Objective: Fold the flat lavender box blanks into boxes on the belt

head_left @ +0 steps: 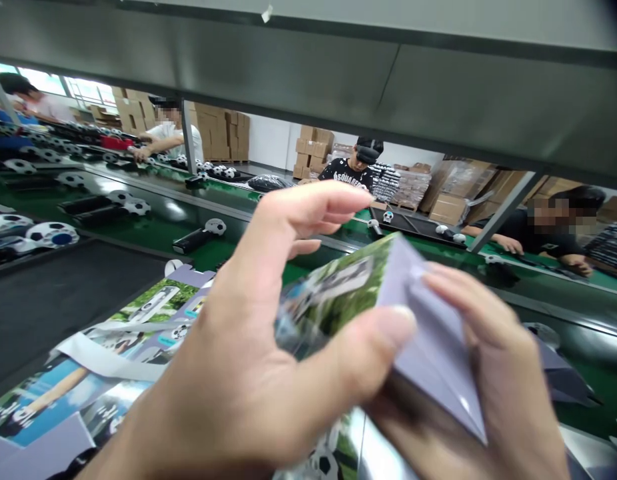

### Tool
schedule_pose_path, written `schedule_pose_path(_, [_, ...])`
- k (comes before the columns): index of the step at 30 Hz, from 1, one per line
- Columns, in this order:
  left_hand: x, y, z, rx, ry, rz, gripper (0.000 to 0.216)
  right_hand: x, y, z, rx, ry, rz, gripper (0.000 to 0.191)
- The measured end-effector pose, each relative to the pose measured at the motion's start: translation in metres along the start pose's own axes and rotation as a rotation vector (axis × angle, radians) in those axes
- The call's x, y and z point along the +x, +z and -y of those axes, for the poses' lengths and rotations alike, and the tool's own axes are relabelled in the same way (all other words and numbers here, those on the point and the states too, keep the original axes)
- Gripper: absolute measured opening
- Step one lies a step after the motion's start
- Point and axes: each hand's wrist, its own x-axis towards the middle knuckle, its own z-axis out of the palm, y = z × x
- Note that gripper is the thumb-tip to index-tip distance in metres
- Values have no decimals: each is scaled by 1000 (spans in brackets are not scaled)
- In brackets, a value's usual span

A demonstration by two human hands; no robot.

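A printed cardboard box (433,347) with a lavender end and a photo-printed side is held up close to the camera, tilted. My right hand (508,360) grips it from the right, with fingers on the lavender end and others beneath. Over the box's left side is my left hand (238,347), its fingers stretched and lifted apart from the box. Its thumb lies against or just in front of the lavender end; contact is hard to tell. Flat printed cartons (153,337) with a pale band across them lie left of my left hand.
A green conveyor belt (163,227) carries black devices with football-patterned heads (193,235). A black tray (88,293) lies at left. Overhead runs a grey metal shelf (288,60), with posts below. Several people work opposite, including a person in a black shirt (348,175). Stacked cartons stand behind.
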Motion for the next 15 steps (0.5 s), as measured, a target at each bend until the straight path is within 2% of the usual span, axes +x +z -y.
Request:
schedule_pose_path(2, [5, 9, 12, 141, 34, -6, 47, 0, 3, -15, -114, 22, -73, 76])
schedule_pose_path(3, [7, 13, 18, 219, -2, 65, 48, 0, 4, -23, -180, 92, -32, 78])
schedule_pose_path(5, [10, 22, 30, 338, -134, 306, 53, -2, 6, -36, -320, 283, 183, 74])
schedule_pose_path(7, [9, 31, 42, 407, -236, 565, 57, -5, 7, -47, -457, 485, 490, 67])
schedule_pose_path(10, [3, 46, 55, 488, -311, 865, 57, -12, 12, -58, -550, 697, 896, 63])
schedule_pose_path(12, [-2, 58, 58, 522, -330, 969, 55, -15, 17, -62, -522, 712, 1025, 63])
schedule_pose_path(15, [-9, 73, 54, 517, -318, 1031, 50, -18, 25, -64, -471, 682, 1079, 59])
